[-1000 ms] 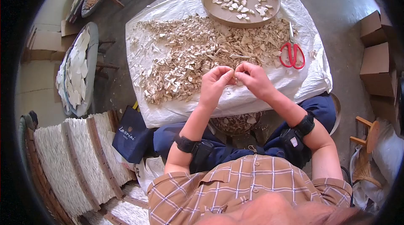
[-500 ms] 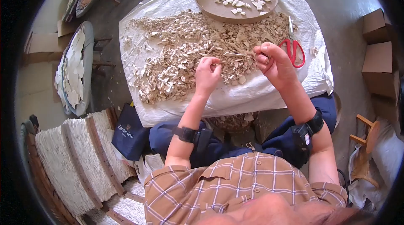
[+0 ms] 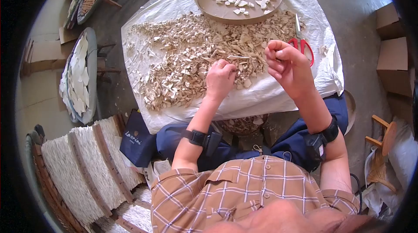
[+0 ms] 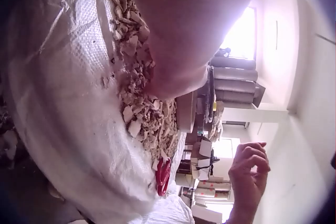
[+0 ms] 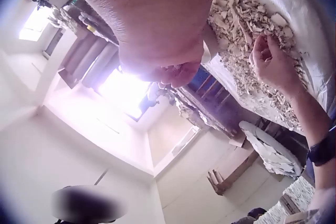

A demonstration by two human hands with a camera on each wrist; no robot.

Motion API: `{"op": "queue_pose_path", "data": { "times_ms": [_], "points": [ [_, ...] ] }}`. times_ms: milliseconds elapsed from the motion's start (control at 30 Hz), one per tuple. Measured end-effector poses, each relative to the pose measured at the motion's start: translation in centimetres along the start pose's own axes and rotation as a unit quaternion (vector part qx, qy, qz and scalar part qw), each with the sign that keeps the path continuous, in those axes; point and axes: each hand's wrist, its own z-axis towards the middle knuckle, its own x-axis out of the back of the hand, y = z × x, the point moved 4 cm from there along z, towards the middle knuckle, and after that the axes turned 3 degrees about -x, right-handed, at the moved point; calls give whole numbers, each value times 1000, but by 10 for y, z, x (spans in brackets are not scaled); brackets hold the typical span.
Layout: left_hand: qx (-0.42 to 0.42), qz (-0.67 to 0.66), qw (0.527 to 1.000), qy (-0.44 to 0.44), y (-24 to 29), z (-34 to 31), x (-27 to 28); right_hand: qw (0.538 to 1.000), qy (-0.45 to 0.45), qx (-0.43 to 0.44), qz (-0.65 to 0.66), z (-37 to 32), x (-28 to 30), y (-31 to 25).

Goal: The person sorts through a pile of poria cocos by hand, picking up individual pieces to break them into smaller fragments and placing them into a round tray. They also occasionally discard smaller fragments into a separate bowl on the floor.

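Observation:
My left hand (image 3: pixel 220 79) is low over the pile of dry, pale brown and cream flakes (image 3: pixel 183 76), its fingers bent down into the near side of the heap. In the right wrist view the left hand (image 5: pixel 275 66) has its thumb and forefinger tips close together. My right hand (image 3: pixel 289 65) is raised above the sheet's right side, palm turned inward, fingers curled and thumb against the forefinger. I cannot tell whether a small flake is in its pinch. Just behind it, partly covered, lie red-handled scissors (image 3: pixel 308 52). A round brown tray (image 3: pixel 198 4) at the back carries larger pale pieces.
A white woven sheet (image 3: pixel 244 102) covers the table. Below its front edge a container of flakes (image 3: pixel 244 124) stands between the knees. A dark blue bag (image 3: pixel 137 139) and racks of pale sheets (image 3: pixel 74 172) stand left; cardboard boxes (image 3: pixel 392 59) and a small wooden stool (image 3: pixel 385 135) stand right.
My hands were together over the near edge of the pile, then parted. The right moved up and right; the left moved left, then down to the flakes. The head view has shifted slightly.

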Motion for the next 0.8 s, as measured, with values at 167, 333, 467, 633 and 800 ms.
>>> {"op": "queue_pose_path", "data": {
  "times_ms": [167, 333, 467, 633, 800],
  "points": [
    [-42, 49, 998, 16, 1, 0, -3, 999, -44, -21, 14, 1, -1, 1],
    [-28, 48, 998, 22, -2, -1, 1, 995, -69, -58, 32, 2, -14, 2],
    [11, 39, 999, 23, -3, 4, 11, 998, -42, -45, 6, 8, -14, 7],
    [-14, 45, 999, -17, 4, 5, 8, 999, 15, -35, -10, 12, -15, 9],
    [-26, 58, 998, -24, 5, 1, 4, 999, -22, -43, -5, 12, -27, -1]
  ]
}}
